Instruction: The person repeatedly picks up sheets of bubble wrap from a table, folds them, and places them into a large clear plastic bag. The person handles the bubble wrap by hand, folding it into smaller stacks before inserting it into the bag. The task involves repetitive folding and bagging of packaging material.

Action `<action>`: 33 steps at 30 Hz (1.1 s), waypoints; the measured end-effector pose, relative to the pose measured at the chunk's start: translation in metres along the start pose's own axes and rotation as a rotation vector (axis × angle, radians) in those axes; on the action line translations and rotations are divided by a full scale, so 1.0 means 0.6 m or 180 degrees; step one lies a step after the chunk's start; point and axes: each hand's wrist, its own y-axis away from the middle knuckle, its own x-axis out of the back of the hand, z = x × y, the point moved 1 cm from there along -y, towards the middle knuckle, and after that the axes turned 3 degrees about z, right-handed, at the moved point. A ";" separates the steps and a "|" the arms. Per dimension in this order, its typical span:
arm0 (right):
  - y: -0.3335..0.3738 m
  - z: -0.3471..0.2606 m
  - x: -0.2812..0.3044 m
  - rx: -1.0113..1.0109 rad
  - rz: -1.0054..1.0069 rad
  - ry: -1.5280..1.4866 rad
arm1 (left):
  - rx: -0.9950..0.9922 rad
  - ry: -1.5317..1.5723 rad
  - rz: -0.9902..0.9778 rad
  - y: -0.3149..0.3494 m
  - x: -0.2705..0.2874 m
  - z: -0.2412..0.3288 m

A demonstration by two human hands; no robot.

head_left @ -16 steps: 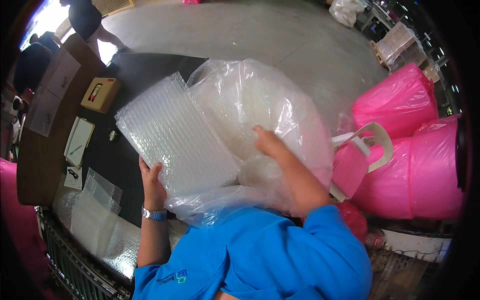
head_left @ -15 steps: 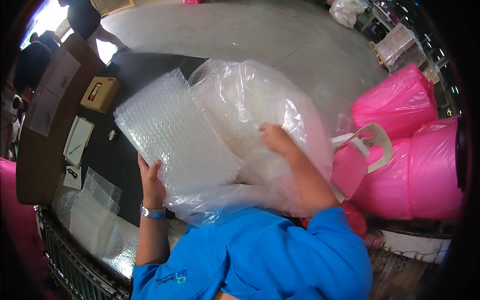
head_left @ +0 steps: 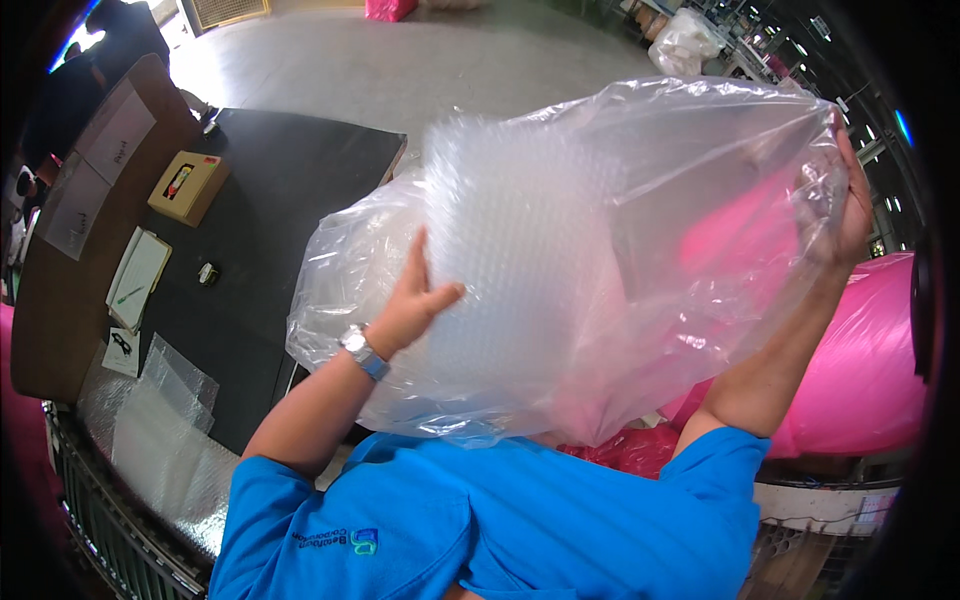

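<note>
My left hand grips the near left edge of a stack of bubble wrap sheets, thumb on top. The stack is blurred and stands tilted against a large clear plastic bag. Up at the right, my right hand is closed on the rim of that bag and stretches it wide; the plastic partly covers the fingers. The bag's left part bulges over the edge of the black table. Whether the sheets lie inside the bag's mouth or only in front of it, I cannot tell.
On the table are a tan box, a clipboard with a pen and a small dark object. Loose bubble wrap pieces lie near left. Pink wrapped bundles stand at the right. People are at the far left.
My right hand has moved up and right, pulling the bag's rim out wide. My left hand has carried the bubble wrap stack rightward, off the table and toward the bag.
</note>
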 end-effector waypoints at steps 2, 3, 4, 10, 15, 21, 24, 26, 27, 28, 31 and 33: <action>-0.004 0.027 -0.023 0.0494 0.0983 0.0368 | 0.0480 -0.0509 -0.0026 0.010 -0.015 -0.078; -0.015 0.042 -0.010 0.0193 0.0783 0.0201 | 0.0819 -0.0941 0.0043 0.021 -0.016 -0.111; -0.026 0.058 0.002 -0.0120 0.0596 0.0057 | 0.1176 -0.1111 0.0046 0.033 -0.010 -0.152; -0.026 0.137 -0.066 0.0411 0.0236 0.0772 | 0.1498 -0.1362 -0.0605 0.051 -0.023 -0.141; -0.018 0.119 -0.106 0.2154 0.0909 0.0990 | 0.1106 -0.1663 -0.0942 0.053 0.012 -0.231; 0.105 0.238 -0.200 0.0870 -0.1052 0.2138 | 0.2122 0.1271 0.1272 -0.041 0.134 -0.132; 0.190 0.398 -0.227 0.0198 -0.2572 0.3393 | 0.0793 0.2431 0.2526 -0.114 0.280 -0.125; 0.257 0.486 -0.196 -0.0281 -0.2090 0.4810 | 0.0045 0.2916 0.1985 -0.137 0.269 0.006; 0.284 0.531 -0.163 -0.0307 -0.2037 0.5038 | -0.0547 0.3281 0.1432 -0.149 0.272 0.079; 0.314 0.582 -0.128 -0.0369 -0.1985 0.5223 | -0.1110 0.3577 0.0886 -0.152 0.278 0.148; 0.335 0.626 -0.120 -0.0712 -0.1973 0.5506 | -0.1189 0.3378 0.0282 -0.119 0.268 0.271; 0.317 0.644 -0.127 -0.0798 -0.1942 0.5515 | -0.0852 0.2702 -0.0107 -0.091 0.255 0.274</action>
